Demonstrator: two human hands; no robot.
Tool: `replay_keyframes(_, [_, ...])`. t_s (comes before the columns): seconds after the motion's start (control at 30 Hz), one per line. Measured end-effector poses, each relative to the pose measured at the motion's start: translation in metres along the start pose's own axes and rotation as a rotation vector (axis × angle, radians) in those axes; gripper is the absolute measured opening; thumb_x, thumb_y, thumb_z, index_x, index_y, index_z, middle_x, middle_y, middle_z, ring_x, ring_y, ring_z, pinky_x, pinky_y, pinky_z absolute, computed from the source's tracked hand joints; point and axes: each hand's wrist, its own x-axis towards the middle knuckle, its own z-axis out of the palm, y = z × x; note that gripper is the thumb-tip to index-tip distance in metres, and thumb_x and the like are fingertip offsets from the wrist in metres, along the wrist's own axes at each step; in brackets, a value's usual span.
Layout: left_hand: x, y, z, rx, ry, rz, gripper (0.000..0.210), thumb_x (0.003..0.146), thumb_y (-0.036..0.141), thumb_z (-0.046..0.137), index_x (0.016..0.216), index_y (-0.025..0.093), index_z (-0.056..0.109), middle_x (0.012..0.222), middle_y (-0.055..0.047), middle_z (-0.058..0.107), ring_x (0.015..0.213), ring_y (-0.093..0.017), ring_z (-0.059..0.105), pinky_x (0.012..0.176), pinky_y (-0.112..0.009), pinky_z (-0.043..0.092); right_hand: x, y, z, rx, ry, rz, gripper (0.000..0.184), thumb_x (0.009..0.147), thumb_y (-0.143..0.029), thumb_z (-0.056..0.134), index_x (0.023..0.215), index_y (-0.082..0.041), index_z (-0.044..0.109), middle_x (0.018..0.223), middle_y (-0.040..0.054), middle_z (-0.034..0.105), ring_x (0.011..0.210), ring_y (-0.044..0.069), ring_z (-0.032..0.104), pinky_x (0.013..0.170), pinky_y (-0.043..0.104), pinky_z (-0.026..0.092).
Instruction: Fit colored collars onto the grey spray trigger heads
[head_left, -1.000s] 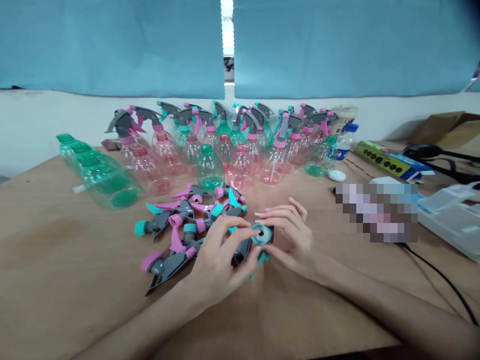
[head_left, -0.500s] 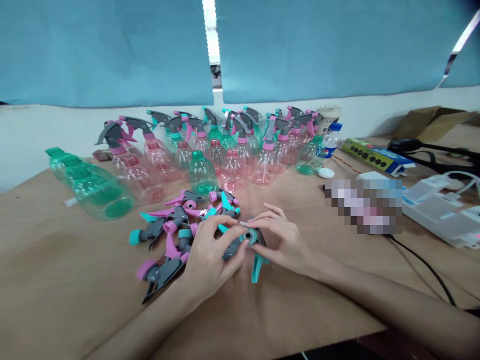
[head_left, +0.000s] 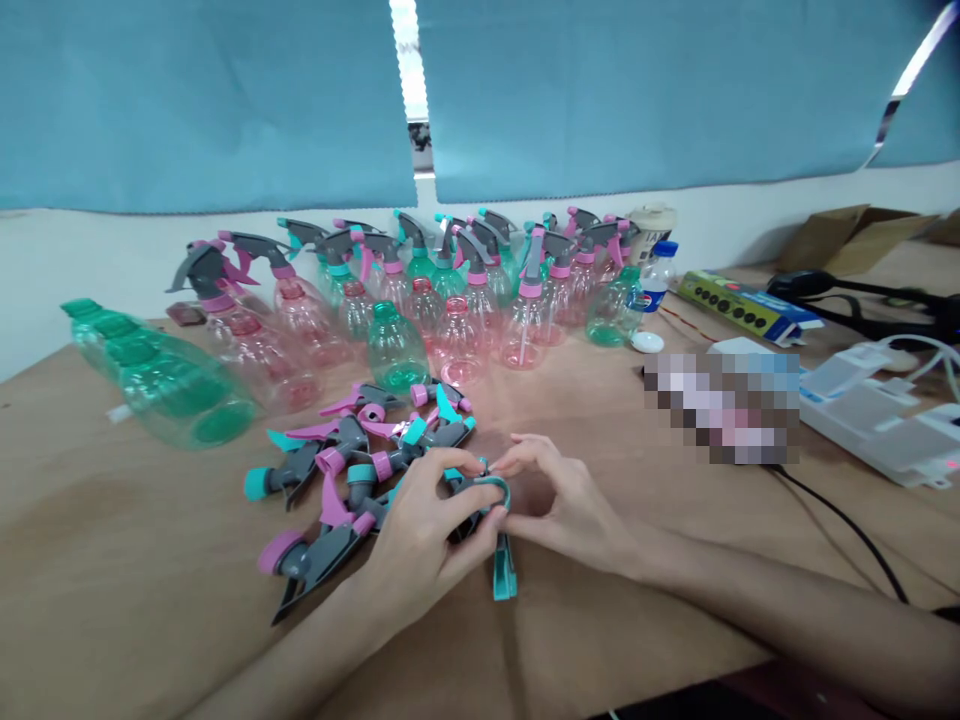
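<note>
A grey trigger spray head with teal parts [head_left: 505, 572] is held low over the table between both hands. My left hand [head_left: 420, 525] is closed, thumb and fingers gripping its teal collar. From the other side my right hand [head_left: 570, 505] pinches it with thumb and fingertips; what lies exactly under those fingertips is partly hidden. The teal trigger points down toward the near edge. Just left of my left hand lies a loose pile of spray heads [head_left: 341, 440], grey with pink or teal collars and triggers.
Behind stand several pink and green bottles [head_left: 459, 350], many with spray heads on. Green bottles [head_left: 187, 395] lie at the left. A Pepsi bottle [head_left: 657, 278], a white lid [head_left: 646, 342], a printed box [head_left: 750, 305] and clear plastic containers [head_left: 877, 415] are at the right. A cable [head_left: 840, 525] crosses the table.
The spray head has turned in my hands: its collar opening faced the camera before, and its trigger now points more straight down. Both hands keep hold of it. The view has shifted slightly.
</note>
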Motion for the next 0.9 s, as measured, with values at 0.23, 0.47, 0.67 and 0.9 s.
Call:
replay_keyframes(0.23, [0.002,-0.008,-0.004,0.082,0.05,0.023,0.013,0.085,0.015,0.054,0.092,0.018,0.065,0.095,-0.007,0.055,0.088,-0.021,0.055,0.075,-0.036,0.047,0.002,-0.005,0.002,-0.057,0.104,-0.095,0.032,0.078,-0.028,0.067,0.104,-0.024,0.049,0.091,0.0016,0.065,0.092,0.02,0.064,0.094,0.044,0.046])
replay_keyframes(0.47, [-0.001,-0.002,-0.003,0.025,0.088,-0.008,0.015,0.086,0.011,0.054,0.097,0.016,0.063,0.094,-0.007,0.053,0.089,-0.019,0.054,0.076,-0.035,0.047,0.003,0.0,0.0,-0.13,0.121,-0.198,0.036,0.076,-0.018,0.067,0.106,-0.023,0.048,0.088,0.0001,0.065,0.086,0.018,0.065,0.1,0.048,0.039])
replay_keyframes(0.67, [-0.002,0.007,-0.002,-0.032,0.058,-0.067,0.024,0.088,0.013,0.051,0.11,0.019,0.059,0.104,-0.008,0.048,0.098,-0.019,0.052,0.079,-0.032,0.05,0.01,-0.003,-0.007,-0.163,0.15,-0.211,0.035,0.075,-0.014,0.066,0.104,-0.025,0.049,0.09,0.0003,0.066,0.088,0.018,0.066,0.097,0.046,0.042])
replay_keyframes(0.9, [0.0,0.009,-0.002,0.031,0.069,-0.021,0.024,0.087,0.01,0.054,0.107,0.019,0.059,0.105,-0.007,0.046,0.1,-0.019,0.05,0.083,-0.033,0.05,0.011,-0.006,-0.01,-0.156,0.144,-0.214,0.033,0.074,-0.013,0.068,0.099,-0.024,0.05,0.086,0.0,0.067,0.087,0.019,0.065,0.093,0.045,0.045])
